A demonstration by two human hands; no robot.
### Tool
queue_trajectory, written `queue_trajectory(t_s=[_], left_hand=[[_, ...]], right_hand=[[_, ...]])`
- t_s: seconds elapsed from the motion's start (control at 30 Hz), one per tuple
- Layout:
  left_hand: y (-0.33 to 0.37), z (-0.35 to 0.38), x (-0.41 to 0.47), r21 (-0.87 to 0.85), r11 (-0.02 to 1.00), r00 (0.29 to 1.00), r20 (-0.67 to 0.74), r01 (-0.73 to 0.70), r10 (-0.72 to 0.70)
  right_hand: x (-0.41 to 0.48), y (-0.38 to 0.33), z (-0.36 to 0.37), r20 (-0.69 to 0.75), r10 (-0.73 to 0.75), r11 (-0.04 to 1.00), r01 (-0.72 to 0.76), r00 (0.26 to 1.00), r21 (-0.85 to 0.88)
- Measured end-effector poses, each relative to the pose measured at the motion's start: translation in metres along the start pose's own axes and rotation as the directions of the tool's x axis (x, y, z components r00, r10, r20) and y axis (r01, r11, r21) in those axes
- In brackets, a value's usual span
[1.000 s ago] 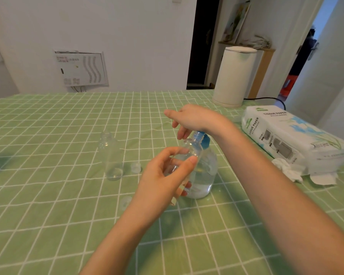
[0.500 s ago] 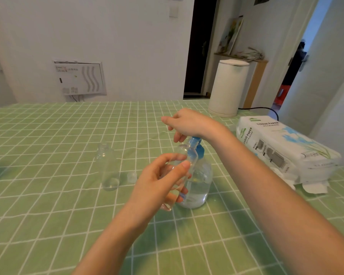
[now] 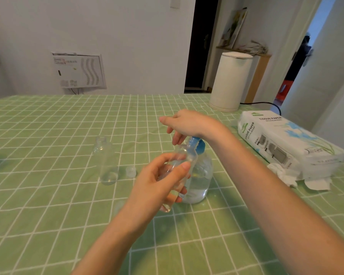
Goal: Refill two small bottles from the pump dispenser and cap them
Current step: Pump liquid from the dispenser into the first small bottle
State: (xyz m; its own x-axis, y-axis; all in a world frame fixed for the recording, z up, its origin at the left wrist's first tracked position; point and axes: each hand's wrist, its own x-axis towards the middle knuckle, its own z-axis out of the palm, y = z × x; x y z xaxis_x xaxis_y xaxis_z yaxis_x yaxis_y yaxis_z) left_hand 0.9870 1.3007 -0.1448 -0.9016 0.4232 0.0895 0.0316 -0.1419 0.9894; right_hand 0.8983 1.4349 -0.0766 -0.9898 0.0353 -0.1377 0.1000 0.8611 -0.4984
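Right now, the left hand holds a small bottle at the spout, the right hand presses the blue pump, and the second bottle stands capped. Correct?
No: the head view shows the second bottle standing uncapped, a loose cap beside it. The left hand does hold a small bottle at the spout; the right hand presses the blue pump.

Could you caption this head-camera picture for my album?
Left hand tilts a small clear plastic bottle to the blue-topped pump dispenser; right hand rests on its top.

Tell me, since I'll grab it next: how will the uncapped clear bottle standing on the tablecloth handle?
The small clear plastic bottle looks light, with little liquid at its base. Tall, narrow, uncapped, it could tip and spill.
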Motion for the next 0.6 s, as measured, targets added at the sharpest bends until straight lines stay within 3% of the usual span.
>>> queue_trajectory(t_s=[0.6], left_hand=[[0.003, 0.000, 0.001, 0.050, 0.999, 1.000, -0.003, -0.013, 0.013]], right_hand=[[-0.003, -0.008, -0.009, -0.022, -0.037, 0.998, 0.036, 0.999, -0.050]])
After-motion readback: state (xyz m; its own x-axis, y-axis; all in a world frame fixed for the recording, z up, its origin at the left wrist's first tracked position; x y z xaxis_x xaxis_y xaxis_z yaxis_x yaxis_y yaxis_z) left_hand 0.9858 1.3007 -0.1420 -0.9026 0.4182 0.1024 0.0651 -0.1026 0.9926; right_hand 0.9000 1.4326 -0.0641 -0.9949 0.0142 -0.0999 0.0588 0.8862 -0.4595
